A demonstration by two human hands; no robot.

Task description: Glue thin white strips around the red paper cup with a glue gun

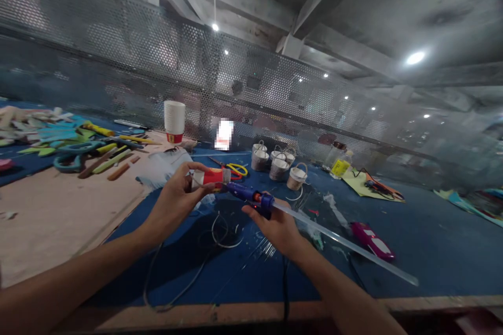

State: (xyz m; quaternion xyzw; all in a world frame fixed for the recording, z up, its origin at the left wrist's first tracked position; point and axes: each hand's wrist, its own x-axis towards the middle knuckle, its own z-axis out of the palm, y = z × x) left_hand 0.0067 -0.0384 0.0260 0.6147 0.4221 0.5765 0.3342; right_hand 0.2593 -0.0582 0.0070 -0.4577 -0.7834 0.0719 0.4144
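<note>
Left hand (181, 187) holds a cup (212, 176), partly hiding scissors (240, 167); right hand (282, 226) holds a glue gun (244, 193); small buckets (278, 168) stand farther right.

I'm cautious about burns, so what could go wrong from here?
The glue gun has its tip right by the cup in the left hand, so if the right hand slipped, hot glue might burn the left. Drips could also stick to the loose cord below. The long glue stick jutting out behind might get bumped.
</note>
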